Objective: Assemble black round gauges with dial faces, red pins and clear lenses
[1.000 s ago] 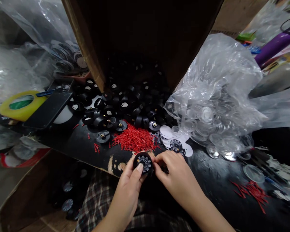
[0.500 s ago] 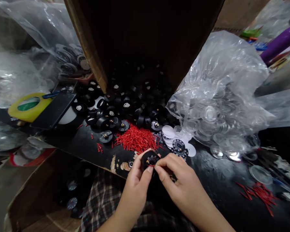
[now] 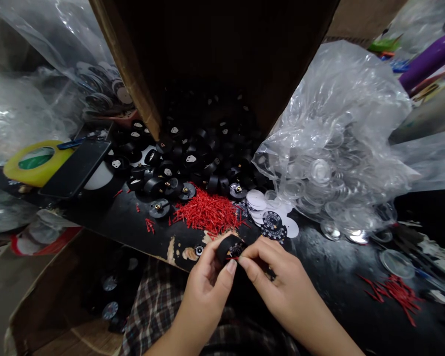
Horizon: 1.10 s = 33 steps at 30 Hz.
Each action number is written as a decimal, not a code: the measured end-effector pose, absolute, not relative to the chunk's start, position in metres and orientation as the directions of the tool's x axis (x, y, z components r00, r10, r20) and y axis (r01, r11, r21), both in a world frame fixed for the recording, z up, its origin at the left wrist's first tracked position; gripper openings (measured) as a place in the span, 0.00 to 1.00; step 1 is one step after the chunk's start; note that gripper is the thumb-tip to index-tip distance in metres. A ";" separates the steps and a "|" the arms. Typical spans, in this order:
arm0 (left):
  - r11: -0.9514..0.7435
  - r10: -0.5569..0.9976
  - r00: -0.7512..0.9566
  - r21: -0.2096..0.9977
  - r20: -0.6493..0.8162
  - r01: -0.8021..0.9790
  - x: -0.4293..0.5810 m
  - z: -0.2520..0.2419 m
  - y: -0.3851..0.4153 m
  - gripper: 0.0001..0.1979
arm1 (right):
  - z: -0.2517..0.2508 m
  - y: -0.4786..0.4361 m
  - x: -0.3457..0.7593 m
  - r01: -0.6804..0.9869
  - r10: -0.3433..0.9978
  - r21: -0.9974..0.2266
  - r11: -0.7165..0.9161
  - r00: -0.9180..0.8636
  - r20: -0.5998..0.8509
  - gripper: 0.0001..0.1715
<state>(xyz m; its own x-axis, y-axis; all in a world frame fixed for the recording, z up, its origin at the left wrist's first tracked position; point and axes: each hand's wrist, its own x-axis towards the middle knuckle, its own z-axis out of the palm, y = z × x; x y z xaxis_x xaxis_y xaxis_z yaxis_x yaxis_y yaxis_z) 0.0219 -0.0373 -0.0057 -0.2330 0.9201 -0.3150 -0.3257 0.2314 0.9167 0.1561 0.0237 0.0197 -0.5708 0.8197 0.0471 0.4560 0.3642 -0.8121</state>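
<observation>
My left hand [image 3: 209, 279] is closed around a small round black gauge [image 3: 226, 247] with a printed dial, its face tilted toward my right hand. The left thumb presses near the lower edge of the dial. My right hand [image 3: 276, 269] pinches with thumb and forefinger at the dial's right side. A thin red pointer [image 3: 233, 257] lies across the face and runs to those fingertips, which partly cover it. Just beyond the hands is a heap of red pointers [image 3: 209, 212]. White discs and dark printed dials [image 3: 273, 225] lie to its right.
A tipped cardboard box [image 3: 128, 69] spills black gauge housings [image 3: 193, 160] onto the table. Clear lenses fill a plastic bag [image 3: 341, 123] at right. A phone [image 3: 76, 168] and yellow tape roll [image 3: 13, 165] are at left. Below sits a box of gauges [image 3: 110, 310].
The gauge has tilted in my left hand, and its face now turns more to the right. My left thumb has slid a little right. My right hand keeps its pinch.
</observation>
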 end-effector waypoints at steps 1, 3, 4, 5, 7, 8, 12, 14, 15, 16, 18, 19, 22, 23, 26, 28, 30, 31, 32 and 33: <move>0.223 0.922 -0.236 0.920 -0.306 -0.323 0.022 -0.006 -0.038 0.16 | 0.020 0.024 0.157 0.449 0.817 -0.819 0.358 -0.576 0.041 0.12; 0.209 0.928 -0.236 0.927 -0.288 -0.310 0.022 -0.006 -0.039 0.16 | 0.020 0.023 0.158 0.449 0.811 -0.819 0.358 -0.583 0.035 0.12; 0.208 0.931 -0.233 0.932 -0.281 -0.296 0.022 -0.006 -0.040 0.16 | 0.020 0.023 0.158 0.457 0.812 -0.812 0.363 -0.582 0.035 0.11; 0.211 0.933 -0.228 0.937 -0.278 -0.277 0.022 -0.005 -0.040 0.16 | 0.021 0.022 0.158 0.466 0.815 -0.804 0.370 -0.579 0.039 0.11; 0.223 0.934 -0.228 0.947 -0.276 -0.232 0.022 -0.004 -0.042 0.16 | 0.022 0.021 0.158 0.481 0.817 -0.789 0.382 -0.574 0.045 0.11; 0.225 0.932 -0.238 0.951 -0.274 -0.210 0.022 -0.003 -0.042 0.16 | 0.023 0.020 0.158 0.485 0.818 -0.785 0.386 -0.573 0.048 0.11; 0.222 0.924 -0.292 0.969 -0.245 -0.111 0.023 -0.005 -0.046 0.16 | 0.024 0.016 0.157 0.495 0.824 -0.776 0.391 -0.564 0.056 0.13; 0.221 0.925 -0.305 0.974 -0.226 -0.052 0.023 -0.007 -0.049 0.17 | 0.023 0.013 0.157 0.492 0.830 -0.781 0.384 -0.554 0.060 0.13; 0.223 0.926 -0.308 0.974 -0.220 -0.025 0.023 -0.008 -0.050 0.17 | 0.022 0.012 0.156 0.487 0.834 -0.786 0.380 -0.548 0.064 0.13; 0.226 0.926 -0.309 0.974 -0.215 -0.001 0.023 -0.009 -0.051 0.17 | 0.021 0.010 0.156 0.482 0.838 -0.790 0.378 -0.542 0.071 0.13; 0.230 0.928 -0.307 0.973 -0.210 0.032 0.023 -0.008 -0.052 0.17 | 0.020 0.008 0.156 0.477 0.847 -0.796 0.372 -0.526 0.081 0.13; 0.233 0.928 -0.307 0.972 -0.210 0.040 0.022 -0.008 -0.051 0.17 | 0.019 0.007 0.156 0.482 0.851 -0.795 0.368 -0.518 0.080 0.13; 0.259 0.928 -0.273 0.966 -0.253 -0.014 0.019 -0.005 -0.044 0.17 | 0.018 0.009 0.156 0.532 0.857 -0.766 0.361 -0.513 0.048 0.15; 0.279 0.926 -0.243 0.957 -0.289 -0.077 0.018 -0.004 -0.042 0.16 | 0.018 0.011 0.156 0.543 0.854 -0.754 0.370 -0.518 0.045 0.16; 0.329 0.911 -0.138 0.885 -0.390 -0.330 0.015 -0.005 -0.036 0.18 | 0.019 0.017 0.157 0.520 0.819 -0.715 0.467 -0.560 0.127 0.10; 0.332 0.906 -0.112 0.851 -0.408 -0.408 0.014 -0.006 -0.035 0.21 | 0.019 0.021 0.157 0.513 0.780 -0.649 0.561 -0.591 0.207 0.05; 0.345 0.902 -0.124 0.861 -0.415 -0.375 0.012 -0.005 -0.037 0.21 | 0.018 0.024 0.156 0.542 0.744 -0.551 0.635 -0.621 0.247 0.07; 0.354 0.898 -0.138 0.872 -0.418 -0.339 0.012 -0.004 -0.038 0.21 | 0.018 0.025 0.155 0.555 0.730 -0.508 0.659 -0.634 0.254 0.07; 0.364 0.891 -0.159 0.878 -0.425 -0.309 0.013 -0.002 -0.039 0.20 | 0.017 0.025 0.154 0.560 0.719 -0.480 0.675 -0.645 0.260 0.07; 0.372 0.880 -0.187 0.878 -0.437 -0.301 0.013 -0.002 -0.040 0.19 | 0.017 0.025 0.152 0.559 0.713 -0.467 0.684 -0.647 0.270 0.08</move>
